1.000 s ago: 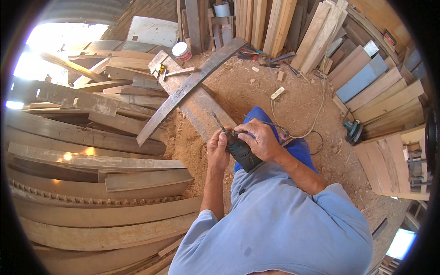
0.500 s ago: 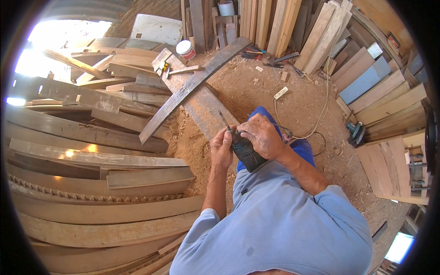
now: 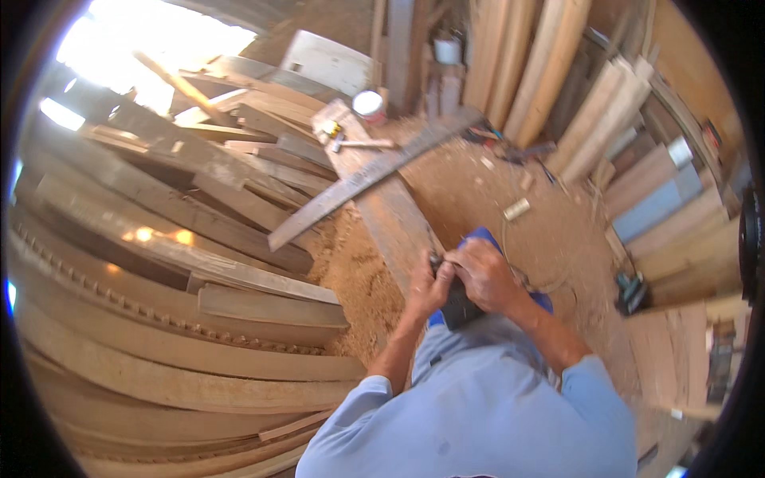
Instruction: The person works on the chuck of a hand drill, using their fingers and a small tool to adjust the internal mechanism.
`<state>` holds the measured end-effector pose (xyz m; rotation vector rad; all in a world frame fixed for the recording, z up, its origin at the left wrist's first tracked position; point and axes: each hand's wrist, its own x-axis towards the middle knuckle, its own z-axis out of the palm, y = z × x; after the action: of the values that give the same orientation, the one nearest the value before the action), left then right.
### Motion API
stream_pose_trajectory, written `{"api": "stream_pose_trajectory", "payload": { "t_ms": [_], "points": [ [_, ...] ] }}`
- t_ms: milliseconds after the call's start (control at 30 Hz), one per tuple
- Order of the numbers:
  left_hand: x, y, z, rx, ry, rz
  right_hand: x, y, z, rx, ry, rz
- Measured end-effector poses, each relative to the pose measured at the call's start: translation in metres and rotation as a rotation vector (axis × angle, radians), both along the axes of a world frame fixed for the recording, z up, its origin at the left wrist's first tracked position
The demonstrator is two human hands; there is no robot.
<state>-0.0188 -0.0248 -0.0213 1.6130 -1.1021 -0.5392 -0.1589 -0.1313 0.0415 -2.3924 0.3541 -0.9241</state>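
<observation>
Work so far: drill [image 3: 459, 309] in hand, front end being handled — whether that bit is finished, or how much is left, can't be judged. Drill is well apart from the dark plank [image 3: 374, 173]; any holes there too blurred to tell.
Timber stack [image 3: 199, 334]: fills your left side, long boards lying in layers.
Floor [image 3: 558, 227]: sawdust and small offcuts.
Broad board [image 3: 392, 227]: runs out ahead from near your knees, passes under the plank.
Plank position: crosswise over the broad board, neither of your hands on it.
Drill look: dark, boxy body, back end toward your shirt; sits above your lap, between your hands, front mostly covered by fingers.
Right hand [image 3: 484, 275]: yours bunches its fingers over the drill's front — can't tell if they pinch anything.
Left hand [image 3: 430, 288]: yours grasps the drill's front, close beside the right fingertips.
Dark round tip [image 3: 435, 260]: by your left thumb, probably the chuck; drill bit not made out.
</observation>
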Motion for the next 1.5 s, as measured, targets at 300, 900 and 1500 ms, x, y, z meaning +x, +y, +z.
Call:
{"api": "stream_pose_trajectory", "payload": {
  "t_ms": [300,900,1500],
  "points": [
    [-0.019,-0.011,0.018,-0.014,-0.128,0.184,0.012,0.016,-0.013,0.238,-0.138,-0.081],
    [-0.043,0.001,0.034,0.001,-0.067,0.127,-0.002,0.033,-0.014,0.409,-0.216,-0.166],
    [-0.019,-0.009,0.006,-0.050,0.065,0.134,0.005,0.021,-0.015,0.187,-0.133,-0.085]
  ]
}}
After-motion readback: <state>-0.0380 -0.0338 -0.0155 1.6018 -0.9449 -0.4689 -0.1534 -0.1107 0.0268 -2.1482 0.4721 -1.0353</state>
